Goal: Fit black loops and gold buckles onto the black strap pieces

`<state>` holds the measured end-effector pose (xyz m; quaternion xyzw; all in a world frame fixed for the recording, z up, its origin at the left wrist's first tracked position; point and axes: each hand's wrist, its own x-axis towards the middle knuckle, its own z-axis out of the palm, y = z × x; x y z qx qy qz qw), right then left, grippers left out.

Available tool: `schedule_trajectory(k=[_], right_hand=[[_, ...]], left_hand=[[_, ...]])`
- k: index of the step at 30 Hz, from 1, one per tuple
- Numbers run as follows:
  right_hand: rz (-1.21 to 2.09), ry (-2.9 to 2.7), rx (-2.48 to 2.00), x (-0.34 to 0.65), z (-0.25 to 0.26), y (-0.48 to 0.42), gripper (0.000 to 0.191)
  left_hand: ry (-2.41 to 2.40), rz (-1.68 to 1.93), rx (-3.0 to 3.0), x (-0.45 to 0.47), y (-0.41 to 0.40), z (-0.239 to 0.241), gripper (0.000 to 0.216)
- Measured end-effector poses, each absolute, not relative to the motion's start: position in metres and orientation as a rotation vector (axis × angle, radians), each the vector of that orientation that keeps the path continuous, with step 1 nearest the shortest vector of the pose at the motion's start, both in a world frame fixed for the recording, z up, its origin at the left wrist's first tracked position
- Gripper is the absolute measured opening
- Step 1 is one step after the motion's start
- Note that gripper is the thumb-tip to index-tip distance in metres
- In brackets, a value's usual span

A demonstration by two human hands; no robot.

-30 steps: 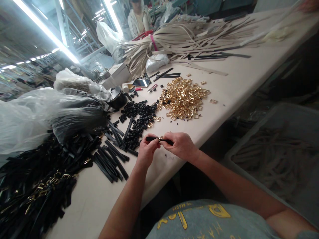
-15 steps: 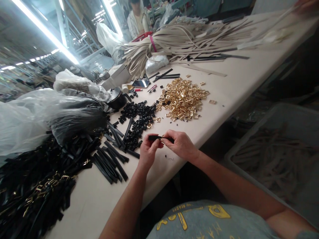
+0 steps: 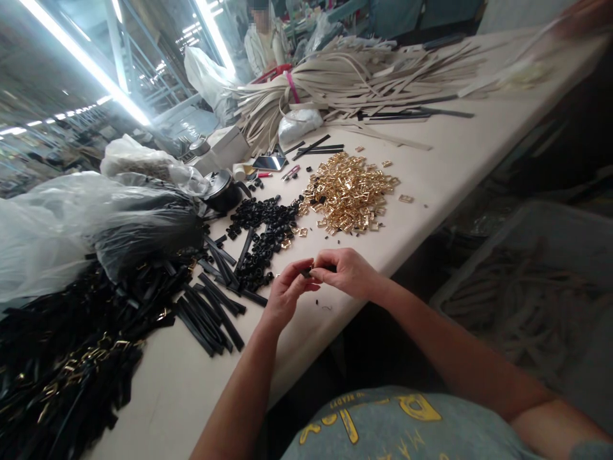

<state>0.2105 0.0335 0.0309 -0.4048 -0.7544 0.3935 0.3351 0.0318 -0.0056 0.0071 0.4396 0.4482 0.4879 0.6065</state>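
Observation:
Just above the near edge of the pale table [image 3: 460, 160], my left hand [image 3: 283, 295] and my right hand [image 3: 345, 271] meet, both pinched on one short black strap piece [image 3: 307, 273] that carries a small gold buckle. Most of the strap is hidden between my fingers. A heap of gold buckles [image 3: 348, 190] lies beyond my hands. To its left lies a pile of small black loops [image 3: 262, 229]. Loose black straps [image 3: 215, 306] lie left of my left hand.
A big pile of finished black straps [image 3: 71, 358] and clear plastic bags [image 3: 62, 223] fill the left. Cream straps [image 3: 354, 70] are bundled at the far end, near a phone [image 3: 267, 161] and a person. A grey bin [image 3: 536, 287] stands right of the table.
My hands have drawn closer together, so the black strap that stuck out to both sides is now mostly covered by my fingers. The view has shifted slightly.

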Motion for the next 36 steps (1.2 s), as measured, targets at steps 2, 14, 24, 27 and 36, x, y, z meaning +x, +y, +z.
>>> schedule_trajectory(k=[2,14,24,27,36], right_hand=[[1.087,-2.000,-0.987,0.212,0.034,0.036,0.014],[0.561,-2.308,-0.999,0.212,0.030,0.069,0.029],[0.494,-1.936,-1.022,0.203,0.016,0.050,0.021],[0.699,-2.018,-0.942,0.199,0.006,0.038,0.016],[1.253,-1.496,-0.820,0.179,-0.001,0.032,0.028]], left_hand=[[1.011,1.071,0.968,0.029,-0.006,0.008,0.038],[1.201,1.034,0.970,0.029,-0.001,0.018,0.028],[1.145,1.243,0.737,0.025,0.003,0.011,0.020],[1.122,1.272,0.742,0.028,0.003,0.010,0.020],[1.187,1.329,0.927,0.038,0.000,0.004,0.022]])
